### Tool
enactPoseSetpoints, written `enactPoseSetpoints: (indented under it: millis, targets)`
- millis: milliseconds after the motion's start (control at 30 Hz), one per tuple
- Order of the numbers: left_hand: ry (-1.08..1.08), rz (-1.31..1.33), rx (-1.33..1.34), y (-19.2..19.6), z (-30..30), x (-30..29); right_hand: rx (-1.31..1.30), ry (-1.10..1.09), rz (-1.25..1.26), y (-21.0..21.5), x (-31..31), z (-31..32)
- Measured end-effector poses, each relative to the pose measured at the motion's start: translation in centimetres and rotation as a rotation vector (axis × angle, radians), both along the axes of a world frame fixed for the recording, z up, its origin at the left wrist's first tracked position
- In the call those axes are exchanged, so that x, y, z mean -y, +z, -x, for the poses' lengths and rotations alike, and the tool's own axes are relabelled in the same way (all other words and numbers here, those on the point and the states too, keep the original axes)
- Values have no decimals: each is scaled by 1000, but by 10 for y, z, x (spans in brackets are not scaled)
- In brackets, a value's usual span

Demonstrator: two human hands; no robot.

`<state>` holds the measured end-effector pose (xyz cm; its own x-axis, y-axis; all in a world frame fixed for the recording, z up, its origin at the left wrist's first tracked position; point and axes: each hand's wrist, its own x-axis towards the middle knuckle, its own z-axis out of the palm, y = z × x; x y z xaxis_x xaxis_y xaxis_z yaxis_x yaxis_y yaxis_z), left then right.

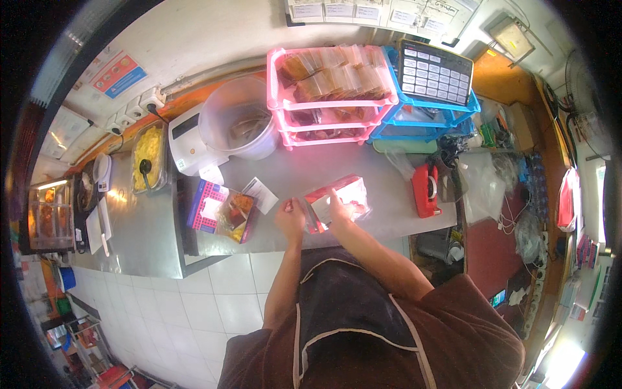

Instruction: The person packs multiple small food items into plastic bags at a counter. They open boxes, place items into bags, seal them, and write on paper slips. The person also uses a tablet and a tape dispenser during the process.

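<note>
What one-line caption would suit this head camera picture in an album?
Both hands, left hand and right hand, hold a red-edged clear packet over a steel counter beside a red tape dispenser.

A food shop counter: steel worktop (298, 175), stacked snack trays (327, 97), tape dispenser (426, 190).

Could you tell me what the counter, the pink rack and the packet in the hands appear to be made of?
Counter: probably brushed stainless steel, grey with soft glare. Pink rack: likely moulded plastic, with a uniform bright colour and slotted rims. Packet, held by the left hand and right hand: seemingly a clear glossy plastic film with red parts.
</note>
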<state>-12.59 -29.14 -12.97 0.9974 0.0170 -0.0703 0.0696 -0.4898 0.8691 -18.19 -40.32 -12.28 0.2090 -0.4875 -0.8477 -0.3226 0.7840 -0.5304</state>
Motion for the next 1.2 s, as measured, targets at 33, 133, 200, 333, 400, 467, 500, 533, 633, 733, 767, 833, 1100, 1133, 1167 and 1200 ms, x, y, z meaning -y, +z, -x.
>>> enactPoseSetpoints:
  millis: [33,133,200,333,400,467,500,533,633,733,767,833,1100,1133,1167,1200]
  targets:
    - [3,10,-4,-2,-2,1,59,-15,-16,3,-1,0]
    - [5,145,-112,-10,-1,-2,170,-7,-91,10,-2,1]
    - [-51,251,-108,-17,3,-7,151,0,-97,8,1,0]
    - [-231,456,-19,-30,12,-14,110,37,-116,-10,7,-4]
    - [-278,518,-137,-32,13,-15,93,41,-129,-19,9,-5]
    - [-323,555,-327,-32,12,-16,108,44,-130,-24,9,-5]
    - [-290,419,-343,-32,10,-17,108,36,-117,-25,9,-5]
    - [-294,315,-337,-30,8,-19,101,26,-102,-24,9,-4]
    - [-270,46,-95,-22,1,-19,62,-15,-20,-20,7,-3]
    - [-166,-29,224,-7,0,-12,16,-45,49,-23,5,-3]
    - [-135,-20,345,-1,1,-7,30,-43,45,-26,5,-4]
    - [-133,67,290,9,2,-1,82,-43,14,-37,6,-8]
    - [-332,-146,262,-1,36,-20,344,-1,-268,-71,11,-25]
    - [-424,-197,65,-5,39,-24,325,-6,-281,-70,10,-26]
    - [-513,-283,-215,-7,41,-27,304,-10,-290,-67,9,-27]
    - [-509,-208,-166,-9,44,-29,287,-15,-295,-65,7,-27]
